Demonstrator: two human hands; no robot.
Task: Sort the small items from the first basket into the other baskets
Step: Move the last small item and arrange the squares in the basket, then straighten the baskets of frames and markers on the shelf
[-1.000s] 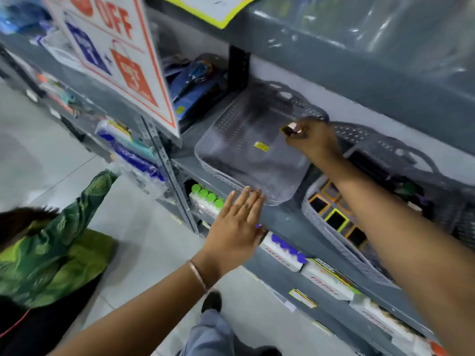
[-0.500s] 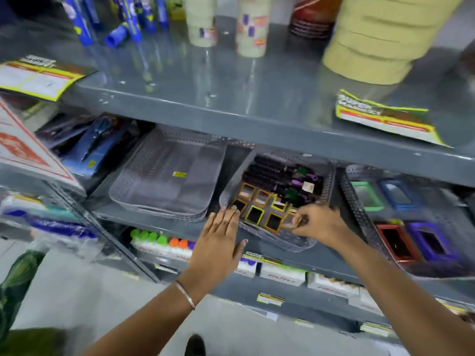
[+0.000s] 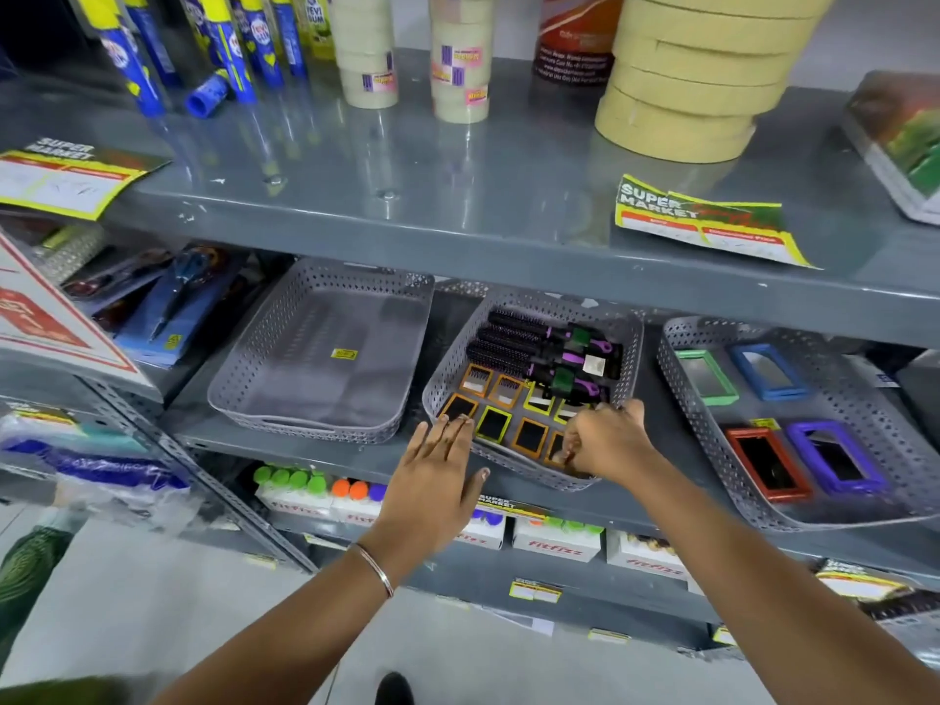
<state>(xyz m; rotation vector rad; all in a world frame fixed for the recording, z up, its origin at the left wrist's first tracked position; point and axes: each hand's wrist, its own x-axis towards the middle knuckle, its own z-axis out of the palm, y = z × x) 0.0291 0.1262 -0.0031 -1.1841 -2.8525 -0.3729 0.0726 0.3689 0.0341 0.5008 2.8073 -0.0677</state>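
Grey metal shelf (image 3: 508, 236): carries three grey perforated plastic baskets in a row. Right basket (image 3: 676, 379): four coloured rectangular framed mirrors. Left basket (image 3: 244, 384): one yellow sticker only. Middle basket (image 3: 633, 338): black-and-purple round hairbrushes (image 3: 513, 343) at the back, small orange- and yellow-framed mirrors (image 3: 492, 424) in front. Left hand (image 3: 432, 485): flat, fingers extended together, tips at the middle basket's front-left rim. Right hand (image 3: 605, 440): inside the basket's front-right corner, fingers curled closed; cannot tell what they grip.
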